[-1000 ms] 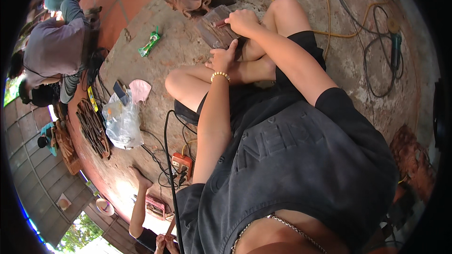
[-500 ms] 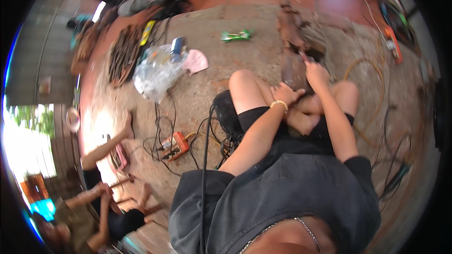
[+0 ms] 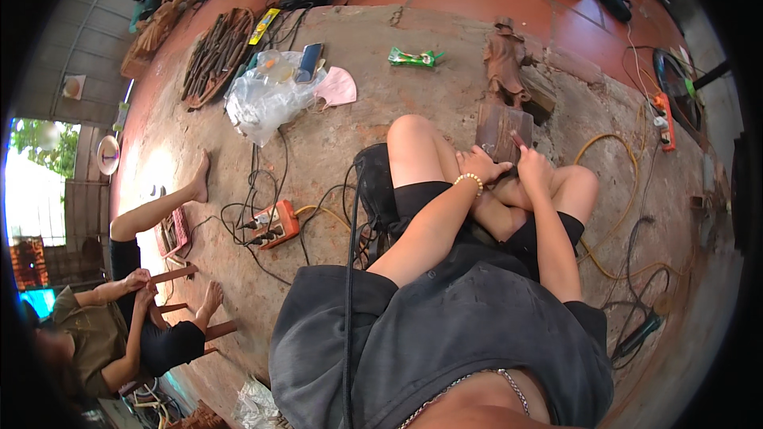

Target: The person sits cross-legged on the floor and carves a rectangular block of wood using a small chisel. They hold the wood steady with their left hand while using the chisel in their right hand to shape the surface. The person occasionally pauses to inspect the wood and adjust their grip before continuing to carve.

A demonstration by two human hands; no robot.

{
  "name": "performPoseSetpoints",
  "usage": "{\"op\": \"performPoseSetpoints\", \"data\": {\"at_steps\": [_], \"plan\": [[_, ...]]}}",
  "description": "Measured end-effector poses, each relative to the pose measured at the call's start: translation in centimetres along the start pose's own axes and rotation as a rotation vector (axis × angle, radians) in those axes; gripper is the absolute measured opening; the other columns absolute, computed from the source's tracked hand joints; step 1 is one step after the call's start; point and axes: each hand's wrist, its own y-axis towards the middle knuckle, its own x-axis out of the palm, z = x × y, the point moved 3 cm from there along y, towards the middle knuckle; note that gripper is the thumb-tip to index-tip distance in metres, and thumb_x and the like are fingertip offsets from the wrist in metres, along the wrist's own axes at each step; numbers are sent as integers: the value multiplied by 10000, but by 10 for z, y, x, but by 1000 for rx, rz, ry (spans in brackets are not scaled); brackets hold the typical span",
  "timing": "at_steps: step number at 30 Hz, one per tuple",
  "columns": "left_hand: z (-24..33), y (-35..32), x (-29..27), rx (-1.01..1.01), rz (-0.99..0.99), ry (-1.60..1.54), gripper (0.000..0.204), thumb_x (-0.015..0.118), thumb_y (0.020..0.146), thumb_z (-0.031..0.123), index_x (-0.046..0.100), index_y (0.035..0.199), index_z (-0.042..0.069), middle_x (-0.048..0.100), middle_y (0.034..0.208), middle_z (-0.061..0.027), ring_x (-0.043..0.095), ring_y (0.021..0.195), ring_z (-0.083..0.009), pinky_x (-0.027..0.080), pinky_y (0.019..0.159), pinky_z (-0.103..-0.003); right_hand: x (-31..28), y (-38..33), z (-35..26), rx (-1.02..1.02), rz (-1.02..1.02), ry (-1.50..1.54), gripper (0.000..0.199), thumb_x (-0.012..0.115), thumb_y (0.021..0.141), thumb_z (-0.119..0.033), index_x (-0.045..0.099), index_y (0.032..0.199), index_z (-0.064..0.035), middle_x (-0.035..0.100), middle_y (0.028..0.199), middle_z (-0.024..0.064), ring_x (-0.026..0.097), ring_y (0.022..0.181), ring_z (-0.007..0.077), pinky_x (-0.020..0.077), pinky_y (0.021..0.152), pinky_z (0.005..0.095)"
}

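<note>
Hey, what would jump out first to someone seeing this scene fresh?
Probably the carved wooden figure lying on the concrete floor at top centre, its base just beyond the left hand and right hand. Then the orange power strip amid tangled black cables at left centre, and a crumpled clear plastic bag above it.

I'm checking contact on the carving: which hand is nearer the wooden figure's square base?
Right. The right hand sits at the wooden base, fingers on its near edge; the left hand lies just below it.
</note>
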Motion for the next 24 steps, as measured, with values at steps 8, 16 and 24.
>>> {"op": "performPoseSetpoints", "data": {"at_steps": [8,16,24], "plan": [[1,0,-5,-4,21,-54,1006,554,560,650,279,1153,-116,395,1154,-286,281,1182,-323,45,1006,-371,-11,16,-23,-60,81,0,422,345,845,-324,586,708,-6,577,710,206,566,679,376,444,613,456],[-1,4,-4,1,-57,-31,1032,554,556,651,256,1169,-124,379,1186,-265,275,1189,-324,44,1006,-384,-8,-4,3,-124,3,-62,376,365,838,-309,590,726,-29,584,728,179,577,681,329,448,590,435],[-2,19,7,3,-90,53,1074,502,589,682,201,1170,-170,332,1189,-320,191,1201,-400,10,997,-389,-7,39,-19,98,63,205,374,401,819,-324,613,758,-22,593,751,179,580,720,341,455,613,433]]}}
